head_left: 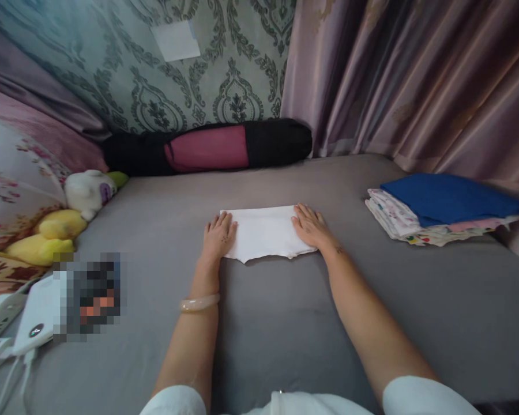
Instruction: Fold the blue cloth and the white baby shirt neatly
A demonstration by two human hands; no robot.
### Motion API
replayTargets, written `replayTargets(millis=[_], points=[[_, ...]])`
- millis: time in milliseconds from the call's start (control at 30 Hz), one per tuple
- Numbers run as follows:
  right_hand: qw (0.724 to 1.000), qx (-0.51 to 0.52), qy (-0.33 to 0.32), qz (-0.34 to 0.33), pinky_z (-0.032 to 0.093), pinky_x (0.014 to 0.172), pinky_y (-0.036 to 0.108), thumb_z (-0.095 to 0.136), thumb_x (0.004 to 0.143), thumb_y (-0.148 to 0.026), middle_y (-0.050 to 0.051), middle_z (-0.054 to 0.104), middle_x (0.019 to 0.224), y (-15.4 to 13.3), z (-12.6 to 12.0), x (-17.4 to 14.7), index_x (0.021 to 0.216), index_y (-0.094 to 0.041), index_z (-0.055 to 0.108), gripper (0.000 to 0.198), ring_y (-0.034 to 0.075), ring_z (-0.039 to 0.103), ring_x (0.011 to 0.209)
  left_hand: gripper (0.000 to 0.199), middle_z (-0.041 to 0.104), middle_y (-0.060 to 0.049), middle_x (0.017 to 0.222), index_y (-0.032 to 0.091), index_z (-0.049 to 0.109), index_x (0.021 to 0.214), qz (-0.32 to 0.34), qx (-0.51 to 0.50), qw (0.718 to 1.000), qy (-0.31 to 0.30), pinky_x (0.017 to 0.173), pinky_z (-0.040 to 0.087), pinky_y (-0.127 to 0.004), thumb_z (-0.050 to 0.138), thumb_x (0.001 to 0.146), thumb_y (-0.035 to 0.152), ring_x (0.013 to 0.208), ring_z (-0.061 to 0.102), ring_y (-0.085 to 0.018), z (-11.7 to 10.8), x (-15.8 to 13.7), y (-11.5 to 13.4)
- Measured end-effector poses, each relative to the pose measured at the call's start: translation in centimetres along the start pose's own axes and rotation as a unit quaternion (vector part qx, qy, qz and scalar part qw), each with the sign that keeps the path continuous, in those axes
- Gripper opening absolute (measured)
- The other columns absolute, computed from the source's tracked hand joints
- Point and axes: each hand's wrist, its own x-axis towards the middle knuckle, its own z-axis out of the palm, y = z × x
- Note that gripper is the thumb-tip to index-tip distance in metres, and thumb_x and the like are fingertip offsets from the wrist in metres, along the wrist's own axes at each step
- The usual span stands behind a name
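A white folded garment (266, 233) lies flat on the grey bed sheet (272, 323), its near edge uneven with a small point at the left. On its left end rests my left hand (219, 235), palm down with the fingers stretched out. My right hand (310, 226) presses flat on the opposite end, fingers extended toward the far corner. Neither hand grips the cloth. What kind of garment it is cannot be made out.
To the right sits a stack of folded cloths with a blue piece (450, 199) on top. A black and pink roll bag (207, 148) lies along the wall. At left are plush toys (89, 193), a white power bank (38, 314), a power strip (2, 314) and cables.
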Motion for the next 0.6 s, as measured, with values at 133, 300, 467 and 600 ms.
replayTargets(millis=[133,300,467,600], points=[[1.000,-0.002,0.003,0.000,0.015,0.116,0.047,0.014,0.098,-0.041,0.007,0.017,0.158,0.4,0.0,0.1,0.150,-0.014,0.024,0.059,0.023,0.016,0.144,0.050,0.038,-0.008,0.151,0.023,0.045,0.140,0.008,-0.026,1.000,0.000,0.114,0.021,-0.051,0.027,0.096,0.041,0.140,0.031,-0.029,0.0,0.1,-0.7],[1.000,-0.012,0.014,0.012,0.016,0.115,0.047,0.017,0.099,-0.040,0.009,0.019,0.157,0.0,-0.3,-0.2,0.150,-0.012,0.026,0.059,0.024,0.018,0.143,0.046,0.040,-0.009,0.149,0.023,0.049,0.136,0.003,-0.063,0.998,0.015,0.114,0.020,-0.052,0.032,0.094,0.035,0.139,0.033,-0.028,0.3,0.1,-0.9],[0.997,-0.033,0.065,0.006,0.010,0.116,0.050,0.019,0.099,-0.035,0.014,0.027,0.154,-2.7,-0.7,-0.7,0.146,-0.005,0.032,0.057,0.025,0.020,0.143,0.038,0.055,-0.014,0.135,0.019,0.059,0.122,0.004,-0.188,0.977,0.097,0.106,0.036,-0.042,0.046,0.086,0.025,0.123,0.052,-0.025,0.0,0.5,-1.2],[0.997,-0.010,0.046,-0.063,0.008,0.117,0.047,0.019,0.099,-0.036,0.014,0.027,0.154,-7.0,-0.6,-0.6,0.146,-0.005,0.031,0.058,0.024,0.018,0.143,0.025,0.070,-0.011,0.099,0.019,0.068,0.098,-0.089,-0.292,0.932,0.197,0.091,0.046,-0.036,0.050,0.084,0.028,0.095,0.064,-0.023,-0.2,1.0,-1.7]])
